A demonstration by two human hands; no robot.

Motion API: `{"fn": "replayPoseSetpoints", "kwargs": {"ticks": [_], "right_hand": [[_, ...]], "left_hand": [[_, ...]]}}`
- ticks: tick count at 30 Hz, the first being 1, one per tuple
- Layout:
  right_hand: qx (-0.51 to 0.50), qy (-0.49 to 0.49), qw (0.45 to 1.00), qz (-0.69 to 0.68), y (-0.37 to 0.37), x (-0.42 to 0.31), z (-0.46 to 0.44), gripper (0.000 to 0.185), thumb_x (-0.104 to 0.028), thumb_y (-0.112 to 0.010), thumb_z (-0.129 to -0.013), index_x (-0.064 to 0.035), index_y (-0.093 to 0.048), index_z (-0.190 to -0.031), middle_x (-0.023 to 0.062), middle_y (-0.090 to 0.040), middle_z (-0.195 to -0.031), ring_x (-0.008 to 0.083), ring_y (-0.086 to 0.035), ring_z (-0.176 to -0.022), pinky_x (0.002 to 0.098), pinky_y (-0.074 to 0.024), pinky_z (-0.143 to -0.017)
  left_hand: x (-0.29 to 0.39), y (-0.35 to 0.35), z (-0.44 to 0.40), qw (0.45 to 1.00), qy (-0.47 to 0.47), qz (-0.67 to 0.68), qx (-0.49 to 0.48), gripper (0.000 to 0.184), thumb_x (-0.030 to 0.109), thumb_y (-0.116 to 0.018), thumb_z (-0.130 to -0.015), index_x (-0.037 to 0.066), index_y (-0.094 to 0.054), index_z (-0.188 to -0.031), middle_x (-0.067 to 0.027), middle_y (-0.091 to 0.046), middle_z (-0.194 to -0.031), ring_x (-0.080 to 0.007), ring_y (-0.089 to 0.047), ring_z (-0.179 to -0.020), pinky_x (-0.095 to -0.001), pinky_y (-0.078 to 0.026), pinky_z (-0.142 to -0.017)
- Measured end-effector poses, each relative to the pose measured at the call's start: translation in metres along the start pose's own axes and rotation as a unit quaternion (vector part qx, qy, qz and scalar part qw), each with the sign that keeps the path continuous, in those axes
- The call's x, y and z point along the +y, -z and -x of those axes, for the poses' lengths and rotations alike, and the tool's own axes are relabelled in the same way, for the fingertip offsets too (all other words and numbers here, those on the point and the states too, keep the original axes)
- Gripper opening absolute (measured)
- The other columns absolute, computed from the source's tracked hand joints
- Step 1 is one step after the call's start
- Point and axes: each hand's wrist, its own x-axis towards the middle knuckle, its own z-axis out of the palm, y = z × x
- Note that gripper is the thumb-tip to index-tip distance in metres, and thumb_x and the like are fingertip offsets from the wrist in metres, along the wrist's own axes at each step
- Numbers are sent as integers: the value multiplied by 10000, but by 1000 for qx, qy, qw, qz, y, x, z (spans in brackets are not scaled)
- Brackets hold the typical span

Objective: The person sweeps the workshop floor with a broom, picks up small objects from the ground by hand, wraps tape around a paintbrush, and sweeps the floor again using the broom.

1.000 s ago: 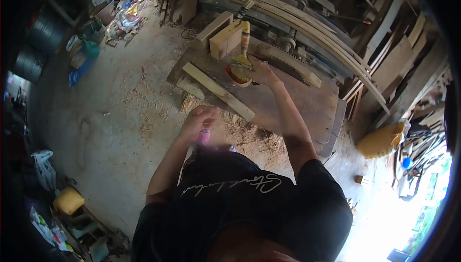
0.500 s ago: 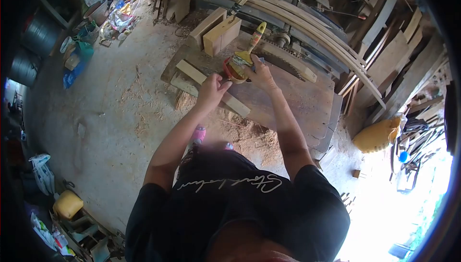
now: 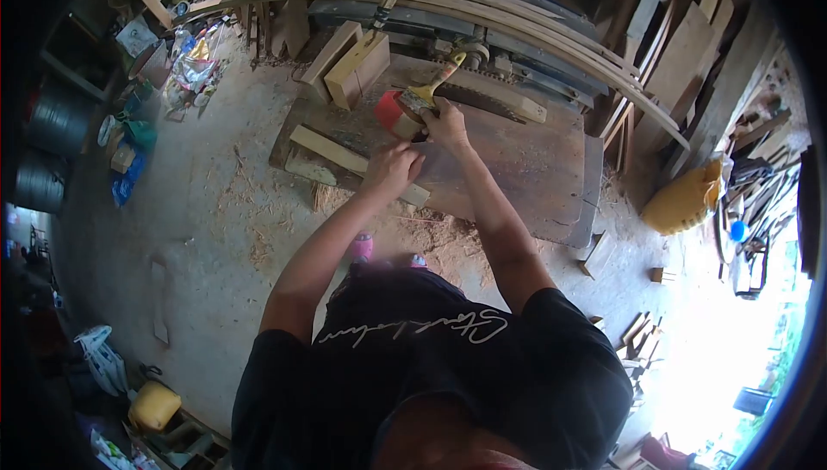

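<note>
A red tub (image 3: 390,112) is held above the wooden worktop by my right hand (image 3: 447,127), whose fingers close on its right side. A paintbrush (image 3: 445,72) with a yellow handle leans out of the tub, its handle pointing up and away; the bristle end is partly hidden. My left hand (image 3: 394,168) is closer to me, just below the tub, over a pale wood strip (image 3: 332,151). Its fingers are curled together, and whatever they may hold is hidden.
Two wood blocks (image 3: 366,67) stand behind on the worktop (image 3: 525,164), a second brush (image 3: 384,10) on top. A toothed saw blade (image 3: 504,99) and long thin boards (image 3: 517,22) lie beyond. Wood shavings (image 3: 245,199) cover the floor; a yellow sack (image 3: 680,201) sits at right.
The tub has tilted, so its red outside shows instead of its open top. My left hand has dropped a little away from it, fingers more curled. The whole view has shifted.
</note>
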Motion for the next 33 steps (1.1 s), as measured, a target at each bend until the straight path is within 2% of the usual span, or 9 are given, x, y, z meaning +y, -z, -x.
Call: {"fn": "replayPoseSetpoints", "kwargs": {"ticks": [2, 6, 7, 10, 13, 16, 22, 27, 33], "right_hand": [[15, 8, 1000, -19, 6, 4, 3, 302, -159, -570, -841, 3, -530, -1093, 154, -644, -760, 184, -640, -534, 295, -503, -430], [112, 64, 991, 26, 30, 13, 36, 266, -116, -585, -820, -2, -559, -1059, 142, -630, -783, 217, -637, -593, 314, -504, -516], [203, 173, 961, 80, 32, 24, 43, 252, -107, -586, -815, -8, -572, -1046, 138, -625, -808, 227, -629, -608, 318, -501, -541], [132, 84, 987, 38, 32, -6, 104, 245, -134, -600, -803, -18, -590, -1019, 150, -595, -964, 273, -605, -806, 363, -488, -709], [-13, 206, 948, 243, -4, 3, 137, 334, -206, -628, -785, -20, -566, -1056, 158, -520, -1133, 303, -513, -1015, 422, -404, -867], [19, 276, 920, 278, -28, -22, 152, 487, -217, -617, -751, 16, -472, -1154, 154, -463, -1109, 331, -414, -1090, 487, -327, -900], [-43, 226, 904, 361, -29, -13, 164, 478, -207, -543, -772, -71, -479, -1226, 122, -475, -1048, 302, -438, -961, 419, -346, -793], [44, 209, 876, 433, -9, -1, 176, 555, -141, -529, -779, -289, -454, -1308, 111, -457, -1030, 326, -427, -893, 436, -341, -764], [41, 296, 853, 427, -54, -15, 200, 488, -127, -540, -779, -227, -526, -1257, 128, -475, -1032, 339, -448, -924, 455, -364, -798]], "left_hand": [[11, 15, 12, 989, 103, 33, -101, 131, 141, -592, -806, 41, -606, -723, -117, -576, -765, -307, -580, -668, -398, -487, -632], [-12, 42, 71, 941, 262, 210, 50, 123, 101, -560, -852, 12, -619, -913, -136, -597, -808, -282, -618, -700, -363, -500, -657], [-31, 49, 97, 937, 296, 177, 50, 154, 79, -543, -866, 9, -604, -988, -131, -610, -856, -282, -635, -776, -381, -501, -716], [-78, 59, 177, 936, 347, -24, 52, 166, 84, -547, -860, 9, -597, -1000, -128, -622, -874, -299, -636, -793, -393, -500, -749], [-106, 51, 250, 809, 448, -382, 1, 185, 123, -569, -850, 4, -590, -989, -139, -620, -912, -322, -627, -753, -387, -494, -726], [-110, 54, 262, 857, 497, -74, -112, 260, 157, -619, -817, 14, -558, -1026, -145, -609, -915, -272, -620, -697, -362, -495, -659], [-38, 18, 198, 698, 543, 447, 131, 99, 69, -562, -860, 49, -577, -956, -40, -575, -742, -104, -517, -582, -224, -406, -517], [-36, 4, 204, 703, 540, 462, 35, 99, 99, -602, -851, 43, -575, -928, -43, -578, -732, -96, -522, -582, -210, -381, -485], [-16, 42, 194, 554, 566, 610, 19, 318, 314, -606, -868, 63, -533, -1049, -53, -583, -819, -136, -590, -665, -224, -427, -539]]}}
